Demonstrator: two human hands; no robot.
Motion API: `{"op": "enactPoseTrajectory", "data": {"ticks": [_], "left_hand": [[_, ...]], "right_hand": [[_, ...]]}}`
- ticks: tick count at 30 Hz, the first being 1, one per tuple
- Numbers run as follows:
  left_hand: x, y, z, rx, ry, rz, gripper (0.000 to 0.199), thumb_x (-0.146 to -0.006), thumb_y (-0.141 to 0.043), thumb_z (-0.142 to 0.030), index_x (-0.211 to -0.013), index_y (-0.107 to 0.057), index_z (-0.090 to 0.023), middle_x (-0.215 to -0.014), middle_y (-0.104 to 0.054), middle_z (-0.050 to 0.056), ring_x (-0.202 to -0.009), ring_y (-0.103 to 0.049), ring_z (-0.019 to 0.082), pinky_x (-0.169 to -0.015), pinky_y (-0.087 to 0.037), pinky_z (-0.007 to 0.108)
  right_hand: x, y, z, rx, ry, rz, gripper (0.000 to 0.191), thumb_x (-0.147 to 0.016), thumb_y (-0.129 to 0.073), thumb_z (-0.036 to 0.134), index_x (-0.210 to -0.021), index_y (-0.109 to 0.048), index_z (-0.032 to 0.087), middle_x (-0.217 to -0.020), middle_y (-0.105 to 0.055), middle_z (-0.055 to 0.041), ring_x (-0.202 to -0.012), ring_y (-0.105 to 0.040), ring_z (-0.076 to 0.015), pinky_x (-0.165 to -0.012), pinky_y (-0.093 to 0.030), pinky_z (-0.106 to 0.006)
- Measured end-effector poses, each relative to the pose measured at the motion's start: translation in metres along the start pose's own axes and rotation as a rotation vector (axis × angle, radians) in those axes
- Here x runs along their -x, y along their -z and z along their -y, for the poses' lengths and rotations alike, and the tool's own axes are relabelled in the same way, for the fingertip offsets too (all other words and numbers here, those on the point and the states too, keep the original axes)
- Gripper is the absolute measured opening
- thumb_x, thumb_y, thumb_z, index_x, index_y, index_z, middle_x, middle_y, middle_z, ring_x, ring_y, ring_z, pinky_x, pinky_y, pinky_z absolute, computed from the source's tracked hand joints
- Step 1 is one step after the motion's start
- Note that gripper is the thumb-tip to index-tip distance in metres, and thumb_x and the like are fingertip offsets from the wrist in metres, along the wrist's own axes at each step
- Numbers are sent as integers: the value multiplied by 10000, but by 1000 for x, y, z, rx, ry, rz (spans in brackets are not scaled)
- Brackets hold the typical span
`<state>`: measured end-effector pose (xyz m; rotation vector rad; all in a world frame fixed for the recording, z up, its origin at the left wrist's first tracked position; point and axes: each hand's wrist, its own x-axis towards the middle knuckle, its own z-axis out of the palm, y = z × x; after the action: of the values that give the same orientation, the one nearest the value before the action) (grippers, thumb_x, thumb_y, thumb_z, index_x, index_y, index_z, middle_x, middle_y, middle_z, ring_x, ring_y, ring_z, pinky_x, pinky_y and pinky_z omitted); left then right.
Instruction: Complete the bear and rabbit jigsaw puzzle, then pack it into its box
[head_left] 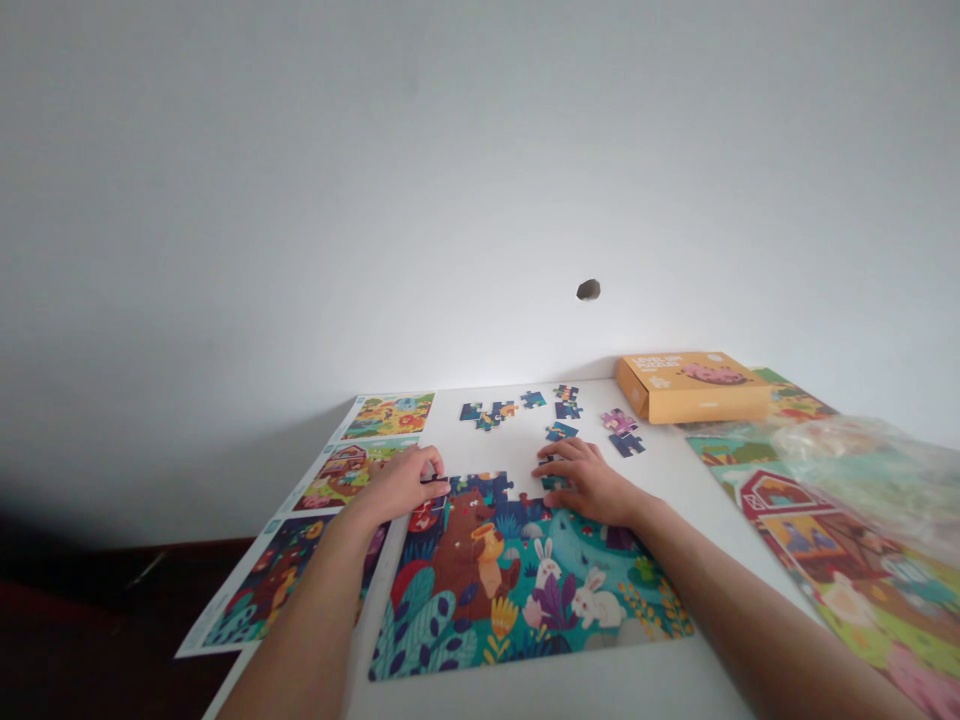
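A white table [480,440] runs ahead toward a white wall, with 12 o'clock straight ahead. At its center, at 6 o'clock from the loose pieces, lies a partly assembled jigsaw puzzle [502,590] showing a brown bear and white rabbits among bright foliage, its top edge still ragged. A large farm-scene puzzle sheet [832,590] lies at 4 o'clock, partly under a clear plastic bag [847,470]. Printed puzzle sheets [300,550] line the table's edge at 9 o'clock. An orange puzzle box [694,388] sits at 2 o'clock. Loose jigsaw pieces [525,415] are scattered at 12 o'clock. The left hand [397,487] is curled at the puzzle's top edge; whether it grips a piece, I cannot tell. The right hand [589,482] lies open, its fingers [559,450] over dark blue pieces [555,482] at that edge.
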<state>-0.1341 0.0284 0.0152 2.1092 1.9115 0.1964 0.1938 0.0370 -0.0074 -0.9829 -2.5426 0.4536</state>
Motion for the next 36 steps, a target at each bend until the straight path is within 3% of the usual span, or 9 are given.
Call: {"op": "enactPoseTrajectory", "data": {"ticks": [21,36], "left_hand": [[-6,-5,4,45,46,-14,248,-669,-676,-410,-827,-627,-226,-782,-619,-7,-762,-581,177,-648,-386,243],[-9,-12,-2,-35,116,-98,277,-788,-551,-493,-791,-646,-233,-779,-667,13,-778,-604,209,-663,-347,286]], "right_hand": [[0,0,-1,11,-7,-3,372,-847,-581,500,-1171,-626,323,-1284,-529,-58,-1203,-419,-284,-992,-324,-477],[0,-1,-1,6,-4,-15,366,-850,-577,504,-1164,-626,321,-1278,-541,-55,-1201,-424,-280,-986,-330,-477]]}}
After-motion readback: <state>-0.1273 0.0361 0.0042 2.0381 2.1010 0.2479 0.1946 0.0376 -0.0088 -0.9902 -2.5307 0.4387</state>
